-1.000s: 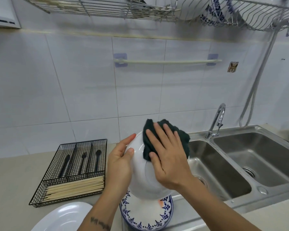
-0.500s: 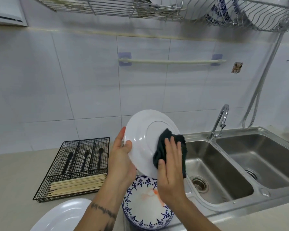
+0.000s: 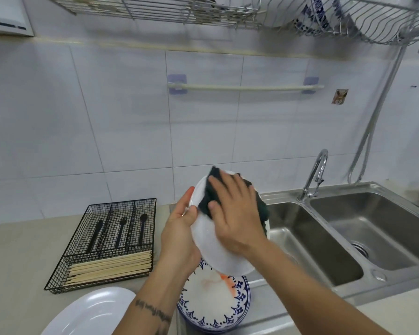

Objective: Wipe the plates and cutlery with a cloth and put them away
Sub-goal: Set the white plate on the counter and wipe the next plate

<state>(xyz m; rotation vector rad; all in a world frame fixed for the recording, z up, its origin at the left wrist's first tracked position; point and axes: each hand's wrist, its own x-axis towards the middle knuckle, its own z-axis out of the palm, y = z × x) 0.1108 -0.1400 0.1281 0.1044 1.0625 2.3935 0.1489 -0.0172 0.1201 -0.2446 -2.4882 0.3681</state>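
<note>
- Head view: the left hand holds a white plate by its rim, tilted, above a blue-patterned plate on the worktop.
- The right hand, fingers flat, presses a dark cloth on the white plate.

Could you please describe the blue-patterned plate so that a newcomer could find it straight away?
Start at the double sink; on the counter at its left edge lies the blue-patterned plate, under the hands. The white plates nearby are plain; only this one has a blue rim pattern and an orange mark.
</note>
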